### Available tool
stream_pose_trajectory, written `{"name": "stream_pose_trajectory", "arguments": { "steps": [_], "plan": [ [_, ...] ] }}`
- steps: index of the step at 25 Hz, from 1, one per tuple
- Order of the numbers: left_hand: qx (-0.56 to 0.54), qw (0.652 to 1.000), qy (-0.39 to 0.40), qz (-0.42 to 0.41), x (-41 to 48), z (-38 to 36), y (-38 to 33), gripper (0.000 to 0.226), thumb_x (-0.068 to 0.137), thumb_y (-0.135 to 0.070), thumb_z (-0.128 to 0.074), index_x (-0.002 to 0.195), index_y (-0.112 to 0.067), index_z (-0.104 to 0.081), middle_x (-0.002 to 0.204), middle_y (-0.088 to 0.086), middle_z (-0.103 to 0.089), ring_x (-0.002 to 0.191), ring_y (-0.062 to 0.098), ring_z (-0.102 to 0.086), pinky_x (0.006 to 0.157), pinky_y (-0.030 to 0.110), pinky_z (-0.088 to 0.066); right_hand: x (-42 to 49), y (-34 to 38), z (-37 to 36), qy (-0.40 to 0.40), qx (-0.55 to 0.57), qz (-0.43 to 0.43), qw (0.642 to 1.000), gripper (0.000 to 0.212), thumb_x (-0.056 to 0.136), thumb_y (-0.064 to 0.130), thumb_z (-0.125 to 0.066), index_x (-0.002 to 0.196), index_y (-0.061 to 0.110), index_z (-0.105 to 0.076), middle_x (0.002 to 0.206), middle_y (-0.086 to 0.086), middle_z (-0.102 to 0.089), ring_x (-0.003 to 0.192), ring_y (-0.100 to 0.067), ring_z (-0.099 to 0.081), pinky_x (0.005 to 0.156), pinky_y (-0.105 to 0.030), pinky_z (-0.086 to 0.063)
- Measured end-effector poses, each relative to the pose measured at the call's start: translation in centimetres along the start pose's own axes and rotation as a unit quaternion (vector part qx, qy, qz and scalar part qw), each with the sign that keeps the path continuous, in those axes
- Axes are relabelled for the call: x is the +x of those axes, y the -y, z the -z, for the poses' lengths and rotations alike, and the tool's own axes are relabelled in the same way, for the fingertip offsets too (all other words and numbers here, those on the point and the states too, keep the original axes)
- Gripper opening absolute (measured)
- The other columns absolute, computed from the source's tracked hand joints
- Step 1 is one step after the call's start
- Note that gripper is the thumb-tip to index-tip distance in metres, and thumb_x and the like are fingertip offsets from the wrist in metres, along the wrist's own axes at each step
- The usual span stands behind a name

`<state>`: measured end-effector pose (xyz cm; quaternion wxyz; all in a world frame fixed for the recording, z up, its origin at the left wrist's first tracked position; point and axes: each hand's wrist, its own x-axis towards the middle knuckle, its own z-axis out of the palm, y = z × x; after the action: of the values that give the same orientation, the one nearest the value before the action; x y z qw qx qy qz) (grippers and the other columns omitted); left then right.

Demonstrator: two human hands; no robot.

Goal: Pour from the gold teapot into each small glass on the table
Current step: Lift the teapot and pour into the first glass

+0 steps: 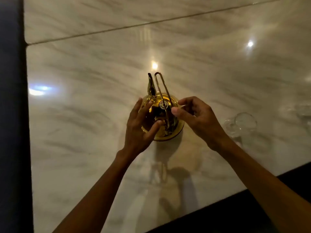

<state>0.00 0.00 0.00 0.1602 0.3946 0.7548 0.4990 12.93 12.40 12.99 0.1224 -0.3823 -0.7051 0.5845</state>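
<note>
On the marble table [218,78], shiny gold teapot [161,118], wire handle upright.

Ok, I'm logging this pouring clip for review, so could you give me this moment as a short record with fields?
surface: glossy pale marble-look table
vessel: shiny gold metal teapot, upright, tall wire handle raised, spout pointing away from the person
glasses: clear small glass to the teapot's right; others there are blurred
left hand: open, fingers spread beside the teapot
right hand: open, fingertips near the lid knob
pouring: not yet begun
</note>
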Motion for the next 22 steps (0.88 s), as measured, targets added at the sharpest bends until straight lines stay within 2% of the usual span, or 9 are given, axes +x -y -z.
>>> {"name": "stream_pose_trajectory", "arguments": {
  "steps": [4,6,8,10,12,14,16,19,22],
  "plan": [
    [0.052,0.989,0.009,-0.137,0.5,-1.0,2.5,0.068,0.089,-0.043,-0.065,0.145,-0.013,-0.041,0.158,0.025,-0.030,0.148,0.038,-0.034,0.117,0.042,-0.034,0.7,-0.8,-1.5,0.023,0.070,-0.008,0.997,0.018,0.082,0.021,-0.065,0.096,0.020,-0.055,0.079,0.005,-0.068,0.066,0.006,-0.066,0.056,-0.008,-0.048],
    [0.080,0.977,0.013,-0.199,1.1,-0.9,3.5,0.070,0.092,-0.049,-0.061,0.145,-0.008,-0.040,0.156,0.032,-0.030,0.151,0.035,-0.028,0.119,0.041,-0.031,1.0,-1.1,-1.9,0.046,0.107,0.004,0.993,0.016,0.079,0.023,-0.064,0.093,0.019,-0.058,0.070,0.010,-0.069,0.065,0.004,-0.067,0.058,-0.010,-0.048],
    [0.105,0.966,0.036,-0.235,1.8,-0.8,5.0,0.079,0.093,-0.057,-0.059,0.152,-0.012,-0.033,0.157,0.033,-0.026,0.153,0.036,-0.022,0.121,0.046,-0.029,1.7,-1.6,-2.5,0.072,0.111,0.025,0.991,0.015,0.080,0.026,-0.065,0.089,0.014,-0.061,0.063,0.010,-0.067,0.063,0.001,-0.064,0.061,-0.012,-0.049],
    [0.128,0.959,0.053,-0.248,2.3,-1.0,6.0,0.084,0.091,-0.064,-0.057,0.156,-0.022,-0.026,0.159,0.031,-0.022,0.152,0.046,-0.020,0.121,0.056,-0.028,2.4,-2.1,-3.4,0.092,0.125,0.038,0.987,0.012,0.084,0.023,-0.059,0.082,0.011,-0.061,0.056,0.006,-0.060,0.055,-0.005,-0.059,0.058,-0.018,-0.050],
    [0.146,0.954,0.052,-0.255,2.6,-1.5,6.4,0.089,0.089,-0.070,-0.055,0.158,-0.025,-0.023,0.158,0.036,-0.022,0.150,0.053,-0.021,0.119,0.063,-0.030,2.9,-2.4,-4.3,0.087,0.177,0.040,0.980,0.015,0.086,0.019,-0.053,0.074,0.011,-0.058,0.049,0.005,-0.051,0.042,-0.009,-0.048,0.046,-0.022,-0.045],
    [0.162,0.949,0.047,-0.266,2.7,-1.6,6.5,0.095,0.087,-0.074,-0.053,0.161,-0.028,-0.014,0.154,0.042,-0.025,0.148,0.055,-0.023,0.117,0.064,-0.032,3.1,-2.4,-5.2,0.047,0.219,0.040,0.974,0.021,0.085,0.016,-0.053,0.065,0.012,-0.054,0.045,0.006,-0.042,0.034,-0.005,-0.037,0.036,-0.019,-0.035],
    [0.168,0.946,0.049,-0.272,2.8,-1.5,6.4,0.099,0.086,-0.075,-0.054,0.162,-0.028,-0.010,0.154,0.042,-0.026,0.148,0.055,-0.024,0.117,0.063,-0.033,3.1,-2.4,-5.5,0.003,0.232,0.045,0.972,0.024,0.084,0.013,-0.053,0.060,0.013,-0.051,0.041,0.008,-0.041,0.032,-0.001,-0.034,0.035,-0.015,-0.030],
    [0.183,0.944,0.063,-0.268,2.7,-1.2,5.3,0.094,0.085,-0.077,-0.052,0.157,-0.026,-0.021,0.154,0.039,-0.027,0.147,0.054,-0.028,0.115,0.064,-0.035,2.8,-2.1,-4.8,-0.025,0.251,0.048,0.966,0.032,0.083,0.008,-0.053,0.055,0.022,-0.055,0.037,0.008,-0.044,0.030,0.000,-0.034,0.034,-0.011,-0.029],
    [0.188,0.940,0.060,-0.278,1.9,-1.7,3.2,0.095,0.084,-0.079,-0.052,0.152,-0.019,-0.025,0.154,0.038,-0.028,0.145,0.055,-0.032,0.110,0.065,-0.038,1.4,-1.2,-3.0,-0.016,0.264,0.036,0.964,0.041,0.082,0.009,-0.051,0.045,0.026,-0.058,0.035,0.010,-0.042,0.028,0.001,-0.031,0.033,-0.011,-0.027]
  ]
}}
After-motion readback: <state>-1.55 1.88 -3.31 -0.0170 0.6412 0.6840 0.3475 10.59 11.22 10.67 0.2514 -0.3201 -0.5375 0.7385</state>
